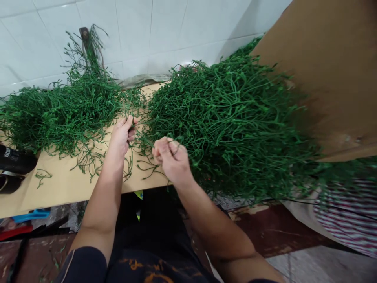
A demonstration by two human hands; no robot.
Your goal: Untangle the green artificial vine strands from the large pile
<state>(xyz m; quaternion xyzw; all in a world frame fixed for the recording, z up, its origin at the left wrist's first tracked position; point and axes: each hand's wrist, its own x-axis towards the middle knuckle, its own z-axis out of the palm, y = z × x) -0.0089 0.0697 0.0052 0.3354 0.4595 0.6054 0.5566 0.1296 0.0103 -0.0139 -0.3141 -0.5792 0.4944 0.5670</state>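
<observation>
Nearest, I see the right hand (pixel 172 159) pinching a green stem (pixel 177 147) above the surface (pixel 67 184), beside the large green heap (pixel 229 118). Slightly farther, the left hand (pixel 125 131) curls near the smaller heap (pixel 79 108); I can't tell whether it grips anything.

Beyond the right grip (pixel 175 160), a wall (pixel 135 35) of pale glazed tiles runs across, with a small glare high up to the grip's left and a diagonal shadow to its right. The tan-topped table (pixel 64 188) lies under the grip and stretches leftward. Nearer and rightward come a worn, dark red surface (pixel 273 226) and mottled grey floor (pixel 321 265).
</observation>
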